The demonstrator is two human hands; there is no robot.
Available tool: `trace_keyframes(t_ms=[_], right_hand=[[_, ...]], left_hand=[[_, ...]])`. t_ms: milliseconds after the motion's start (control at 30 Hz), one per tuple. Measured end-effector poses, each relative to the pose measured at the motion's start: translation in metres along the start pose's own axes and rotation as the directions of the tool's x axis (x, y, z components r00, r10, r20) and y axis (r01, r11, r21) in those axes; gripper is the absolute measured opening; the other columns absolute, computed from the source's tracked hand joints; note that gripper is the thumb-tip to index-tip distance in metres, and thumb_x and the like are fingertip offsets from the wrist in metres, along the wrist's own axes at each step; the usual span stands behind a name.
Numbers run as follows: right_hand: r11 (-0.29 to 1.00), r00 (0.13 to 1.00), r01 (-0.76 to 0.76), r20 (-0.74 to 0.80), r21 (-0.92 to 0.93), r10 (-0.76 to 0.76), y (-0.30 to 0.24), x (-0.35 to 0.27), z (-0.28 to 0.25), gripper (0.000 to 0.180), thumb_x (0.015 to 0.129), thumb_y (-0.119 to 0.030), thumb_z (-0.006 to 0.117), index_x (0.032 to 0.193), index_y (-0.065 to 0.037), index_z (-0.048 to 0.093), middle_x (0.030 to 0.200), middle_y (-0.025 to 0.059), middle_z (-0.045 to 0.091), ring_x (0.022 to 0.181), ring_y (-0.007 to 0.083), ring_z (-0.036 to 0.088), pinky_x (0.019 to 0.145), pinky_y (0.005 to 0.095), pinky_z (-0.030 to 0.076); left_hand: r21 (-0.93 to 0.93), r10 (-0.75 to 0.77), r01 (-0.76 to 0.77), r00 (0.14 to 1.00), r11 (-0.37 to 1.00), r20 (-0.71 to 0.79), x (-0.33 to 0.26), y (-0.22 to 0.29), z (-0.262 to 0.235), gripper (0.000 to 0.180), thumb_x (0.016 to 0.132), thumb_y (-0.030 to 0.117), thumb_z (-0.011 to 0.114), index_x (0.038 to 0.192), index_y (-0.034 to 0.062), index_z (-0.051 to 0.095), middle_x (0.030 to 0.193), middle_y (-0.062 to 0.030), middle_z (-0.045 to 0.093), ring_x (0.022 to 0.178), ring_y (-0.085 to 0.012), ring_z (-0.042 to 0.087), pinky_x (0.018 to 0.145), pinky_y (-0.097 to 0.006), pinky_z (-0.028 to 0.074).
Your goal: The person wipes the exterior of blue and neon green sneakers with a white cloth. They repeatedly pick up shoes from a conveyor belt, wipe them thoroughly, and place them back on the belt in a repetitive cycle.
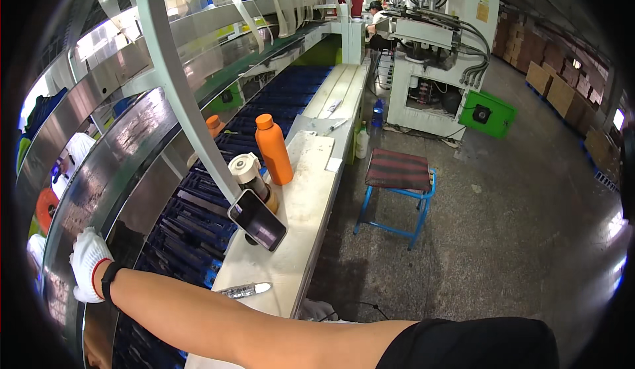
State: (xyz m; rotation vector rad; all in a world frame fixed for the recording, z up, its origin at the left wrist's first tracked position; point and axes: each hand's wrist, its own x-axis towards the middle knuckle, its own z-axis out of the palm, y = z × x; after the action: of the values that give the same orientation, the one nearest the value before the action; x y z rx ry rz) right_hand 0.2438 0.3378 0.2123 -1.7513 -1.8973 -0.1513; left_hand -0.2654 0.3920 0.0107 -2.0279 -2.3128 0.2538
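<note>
My right arm reaches from the lower right across to the left, its short black sleeve and a black band at the wrist showing. My right hand (91, 264), in a white knitted glove with a red cuff edge, lies against the curved metal side rail (135, 127) of the conveyor. Its fingers are partly hidden, so whether they grip anything I cannot tell. A skin-coloured patch shows below it at the lower left; no left hand can be made out. Beyond my forearm, on a white ledge (291, 203), lie a marker-like tube (246, 290) and a leaning phone (258, 219).
An orange bottle (274, 149) and a white-lidded jar (246, 169) stand behind the phone. A grey post (182, 97) rises beside them. Dark blue rollers (198, 217) run along the ledge. Rightward are a blue-legged stool (399, 169), a large machine (430, 58) and a green box (488, 113). People work farther back.
</note>
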Motion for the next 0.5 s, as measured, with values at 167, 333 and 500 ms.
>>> trace_keyframes(t_ms=[167,333,500], right_hand=[[1.0,0.999,-0.001,0.037,0.018,0.001,-0.011,0.005,-0.002,0.068,0.085,-0.065,0.064,0.125,-0.013,0.082,0.122,0.0152,0.078,0.122,0.0324,0.069,0.108,0.0485,0.049],[0.999,0.999,-0.037,-0.008,0.01,0.037,-0.006,0.011,0.001,0.07,0.077,-0.067,0.07,0.113,-0.01,0.085,0.117,0.0164,0.08,0.117,0.0325,0.073,0.106,0.0473,0.052],[1.0,0.973,0.017,0.232,0.005,-0.018,-0.002,0.002,-0.041,0.079,0.085,-0.071,0.063,0.129,-0.007,0.081,0.134,0.0207,0.076,0.131,0.0368,0.07,0.115,0.048,0.05]], left_hand=[[-0.109,0.127,-0.13,0.991,0.985,-0.039,-0.023,0.001,-0.002,0.063,0.085,0.034,0.086,0.132,-0.0053,0.069,0.121,-0.0282,0.073,0.113,-0.0374,0.072,0.101,-0.042,0.057],[-0.255,0.422,-0.394,0.904,0.883,0.064,-0.087,0.077,-0.047,0.065,0.08,0.032,0.089,0.13,-0.0056,0.072,0.119,-0.0296,0.074,0.115,-0.0441,0.07,0.104,-0.048,0.055],[-0.066,0.87,-0.868,0.494,0.493,-0.005,-0.212,0.16,-0.109,0.067,0.067,0.024,0.088,0.126,-0.0031,0.072,0.116,-0.0269,0.069,0.113,-0.049,0.063,0.099,-0.054,0.053]])
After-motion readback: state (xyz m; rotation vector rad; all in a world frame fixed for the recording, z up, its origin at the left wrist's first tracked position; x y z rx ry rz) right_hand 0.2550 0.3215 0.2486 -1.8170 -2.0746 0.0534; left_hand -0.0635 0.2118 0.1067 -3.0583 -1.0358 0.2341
